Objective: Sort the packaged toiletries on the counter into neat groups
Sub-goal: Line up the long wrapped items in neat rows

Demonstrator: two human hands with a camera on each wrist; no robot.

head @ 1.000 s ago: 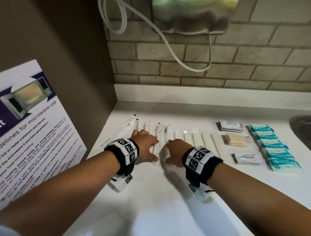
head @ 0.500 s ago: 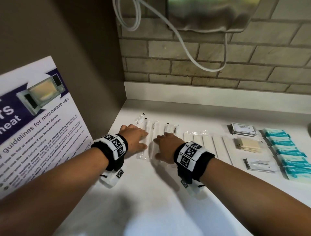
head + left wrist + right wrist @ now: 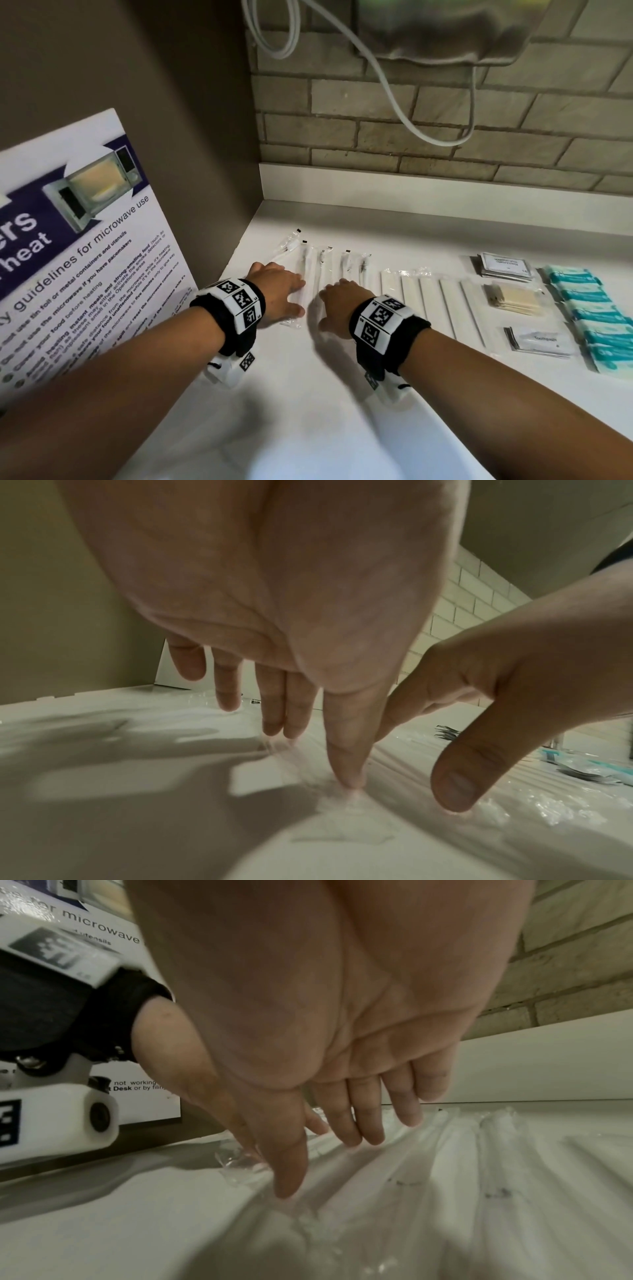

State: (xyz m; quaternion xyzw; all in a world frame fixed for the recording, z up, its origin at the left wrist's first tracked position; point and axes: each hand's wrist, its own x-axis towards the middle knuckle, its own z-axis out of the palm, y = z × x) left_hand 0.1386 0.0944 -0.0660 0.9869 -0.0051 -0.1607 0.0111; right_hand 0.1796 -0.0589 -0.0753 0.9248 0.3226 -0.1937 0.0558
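Since half a second ago, I see both hands barely shifted. My left hand [image 3: 279,291] and right hand [image 3: 342,308] lie flat, fingers straight, pressing the wrapped toothbrushes [image 3: 310,274] on the bench [image 3: 308,394].

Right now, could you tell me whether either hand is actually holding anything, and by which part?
Nothing is held. The left hand and right hand press straight fingers flat on the near ends of the clear-wrapped packets.

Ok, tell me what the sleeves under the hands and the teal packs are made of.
Sleeves: thin clear plastic film, glossy; it crinkles, glints, and shows the white sticks inside. Teal packs: probably soft plastic wrap with a slight sheen and pinched ends, though coated paper is possible.
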